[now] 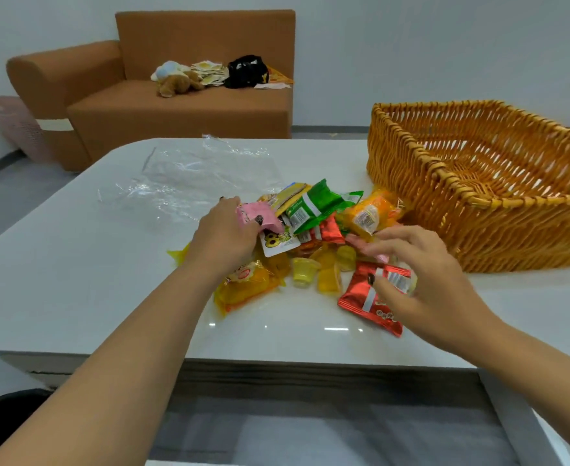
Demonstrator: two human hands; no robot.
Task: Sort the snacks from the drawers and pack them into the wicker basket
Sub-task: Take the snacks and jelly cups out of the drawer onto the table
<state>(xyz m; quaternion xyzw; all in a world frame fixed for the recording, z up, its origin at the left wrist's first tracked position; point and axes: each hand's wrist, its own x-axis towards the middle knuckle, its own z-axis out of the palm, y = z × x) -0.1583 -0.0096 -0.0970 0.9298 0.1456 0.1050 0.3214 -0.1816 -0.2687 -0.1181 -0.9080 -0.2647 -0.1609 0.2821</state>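
White tabletop [75, 264] is strewn with a snack pile [314, 243] beside the empty wicker basket [498, 210]; a pink packet [260, 216] is pinched by the left hand [225, 237], while a red packet [371, 297] is grasped by the right hand [424, 277].

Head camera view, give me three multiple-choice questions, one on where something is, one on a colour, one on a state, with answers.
1. Where does the wicker basket stand on the table?
A. Right of the snack pile
B. Left of it
C. On the sofa

2. What colour is the packet that the left hand grips?
A. Blue
B. Pink
C. Black

3. What is in the basket?
A. Snacks to the rim
B. A toy
C. Nothing visible

Answers: 1 A, the basket sits at the right by the snack pile. 2 B, the fingers curl round a pink packet. 3 C, only bare weave shows inside.
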